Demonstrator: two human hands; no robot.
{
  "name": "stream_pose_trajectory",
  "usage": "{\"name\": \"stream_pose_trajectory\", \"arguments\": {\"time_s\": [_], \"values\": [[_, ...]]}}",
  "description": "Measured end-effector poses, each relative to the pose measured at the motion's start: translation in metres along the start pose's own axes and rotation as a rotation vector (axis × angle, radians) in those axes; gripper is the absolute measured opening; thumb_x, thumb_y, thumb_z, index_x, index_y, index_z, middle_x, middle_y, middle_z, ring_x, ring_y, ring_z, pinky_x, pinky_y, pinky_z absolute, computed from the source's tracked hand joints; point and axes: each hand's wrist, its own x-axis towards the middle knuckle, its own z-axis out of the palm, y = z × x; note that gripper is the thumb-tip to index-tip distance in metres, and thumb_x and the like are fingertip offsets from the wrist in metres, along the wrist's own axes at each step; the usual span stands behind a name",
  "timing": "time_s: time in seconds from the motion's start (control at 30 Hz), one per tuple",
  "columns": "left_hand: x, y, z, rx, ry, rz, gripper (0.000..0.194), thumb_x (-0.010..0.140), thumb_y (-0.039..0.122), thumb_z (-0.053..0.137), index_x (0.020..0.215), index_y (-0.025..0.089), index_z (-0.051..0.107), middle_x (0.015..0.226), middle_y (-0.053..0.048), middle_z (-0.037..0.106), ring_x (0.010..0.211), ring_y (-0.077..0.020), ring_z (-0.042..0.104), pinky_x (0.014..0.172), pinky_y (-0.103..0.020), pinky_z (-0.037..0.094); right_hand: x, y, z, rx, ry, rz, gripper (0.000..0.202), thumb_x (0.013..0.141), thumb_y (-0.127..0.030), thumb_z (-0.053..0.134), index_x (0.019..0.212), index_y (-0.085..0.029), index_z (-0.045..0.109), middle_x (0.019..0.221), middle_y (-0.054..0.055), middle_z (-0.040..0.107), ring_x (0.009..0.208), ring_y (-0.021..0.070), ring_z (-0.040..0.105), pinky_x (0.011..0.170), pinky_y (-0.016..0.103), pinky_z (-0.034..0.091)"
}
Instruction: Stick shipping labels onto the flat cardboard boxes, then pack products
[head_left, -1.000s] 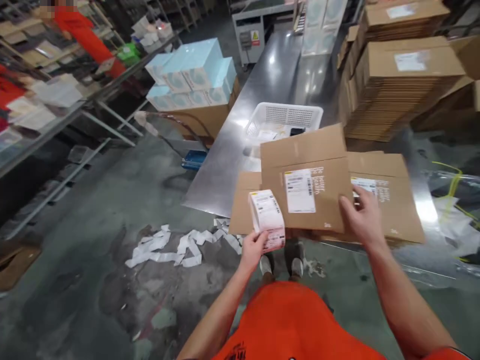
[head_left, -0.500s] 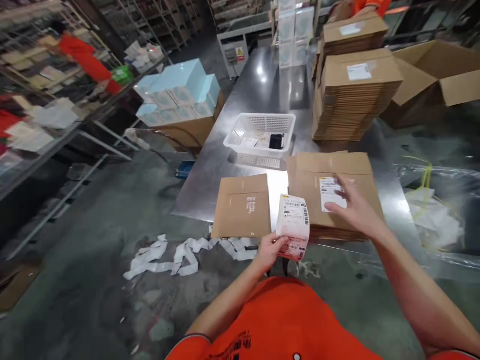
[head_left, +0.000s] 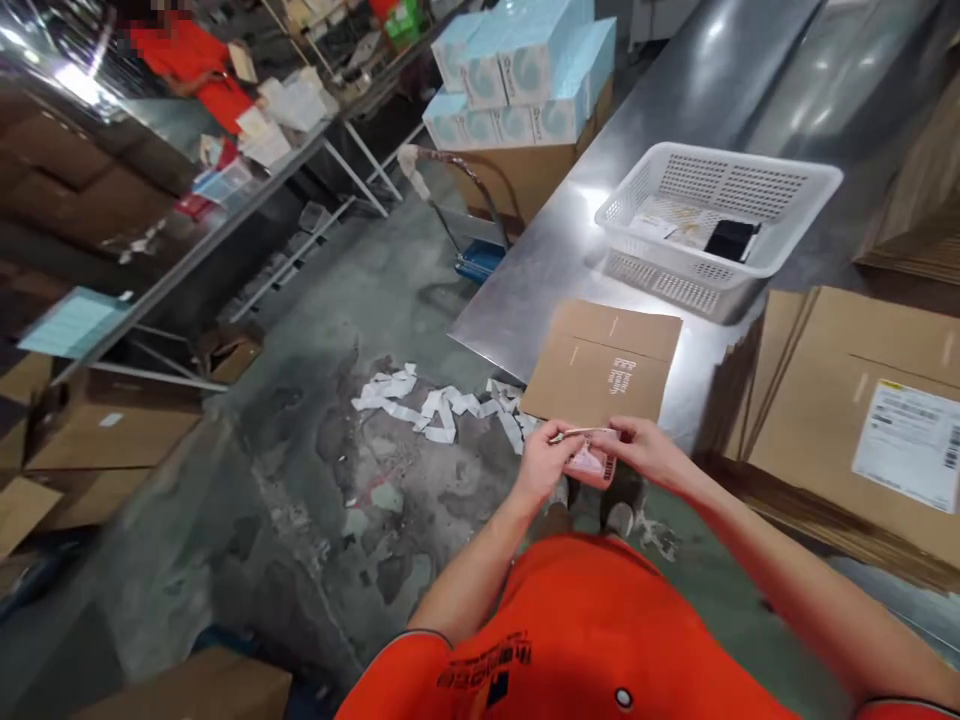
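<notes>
Both hands meet at a label sheet (head_left: 591,462) just off the table's front edge. My left hand (head_left: 546,462) pinches its left side, and my right hand (head_left: 637,448) pinches its upper right part. The sheet looks bent, with its reddish side hanging below the fingers. Right behind the hands, a single flat cardboard box (head_left: 604,362) with white print lies at the table corner. To the right, a stack of flat cardboard boxes (head_left: 810,400) carries a white shipping label (head_left: 909,440) on its top box.
A white plastic basket (head_left: 795,190) with a black item stands on the metal table (head_left: 510,310). Beyond the left edge are a trolley (head_left: 480,258) and light blue boxes (head_left: 525,60). Backing strips (head_left: 442,405) litter the floor. A person in orange (head_left: 191,60) is at the far left.
My right hand has left the label on the stack and now grips the label sheet with my left hand. The sheet is bent now. The view has turned left.
</notes>
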Motion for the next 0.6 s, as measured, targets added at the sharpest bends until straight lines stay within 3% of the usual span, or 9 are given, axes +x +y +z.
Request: {"name": "stream_pose_trajectory", "arguments": {"time_s": [0.1, 0.2, 0.3, 0.37, 0.47, 0.6], "values": [[0.020, -0.009, -0.007, 0.051, 0.051, -0.014, 0.033, 0.064, 0.044, 0.073, 0.059, 0.016, 0.058, 0.056, 0.003, 0.054, 0.058, -0.0106, 0.048, 0.058, -0.023, 0.040, 0.017, 0.003, 0.013, -0.082, 0.038, -0.025, 0.033, 0.081, -0.050, 0.057, 0.083, -0.019, 0.065, 0.077, 0.002, 0.067, 0.070, 0.0166, 0.058, 0.061, 0.027, 0.042], [0.036, -0.035, -0.022, 0.102, 0.035, -0.080, 0.038, 0.063, 0.046, 0.073, 0.052, 0.016, 0.053, 0.051, 0.005, 0.047, 0.054, -0.0091, 0.042, 0.052, -0.022, 0.033, 0.045, 0.016, 0.013, -0.223, 0.093, -0.041, 0.027, 0.083, -0.044, 0.055, 0.075, -0.019, 0.064, 0.070, 0.002, 0.065, 0.065, 0.0160, 0.056, 0.059, 0.027, 0.041], [0.044, -0.072, -0.042, 0.125, -0.014, -0.274, 0.037, 0.059, 0.047, 0.075, 0.057, 0.015, 0.058, 0.053, 0.004, 0.051, 0.054, -0.0100, 0.045, 0.051, -0.022, 0.033, 0.085, 0.035, -0.003, -0.412, 0.310, -0.056, 0.025, 0.086, -0.038, 0.050, 0.076, -0.019, 0.064, 0.074, 0.004, 0.066, 0.070, 0.0181, 0.057, 0.065, 0.030, 0.043], [0.039, -0.095, -0.055, 0.115, -0.051, -0.366, 0.036, 0.055, 0.044, 0.078, 0.067, 0.013, 0.064, 0.060, 0.001, 0.059, 0.056, -0.0115, 0.049, 0.053, -0.023, 0.036, 0.110, 0.046, -0.018, -0.615, 0.420, -0.056, 0.024, 0.087, -0.036, 0.051, 0.085, -0.018, 0.066, 0.086, 0.009, 0.068, 0.080, 0.0225, 0.058, 0.074, 0.035, 0.044], [0.020, -0.116, -0.074, 0.105, -0.096, -0.432, 0.039, 0.052, 0.042, 0.081, 0.071, 0.010, 0.068, 0.061, -0.001, 0.063, 0.054, -0.0132, 0.052, 0.053, -0.025, 0.039, 0.130, 0.055, -0.035, -0.956, 0.465, -0.008, 0.034, 0.085, -0.040, 0.057, 0.109, -0.017, 0.065, 0.106, 0.015, 0.067, 0.095, 0.0315, 0.056, 0.081, 0.044, 0.042], [0.004, -0.107, -0.098, 0.103, -0.062, -0.388, 0.039, 0.055, 0.047, 0.078, 0.065, 0.009, 0.070, 0.061, -0.004, 0.066, 0.059, -0.0167, 0.056, 0.058, -0.028, 0.044, 0.139, 0.060, -0.024, -1.063, 0.498, -0.012, 0.050, 0.091, -0.034, 0.048, 0.134, -0.010, 0.050, 0.128, 0.021, 0.057, 0.108, 0.0339, 0.054, 0.088, 0.046, 0.041]]}}
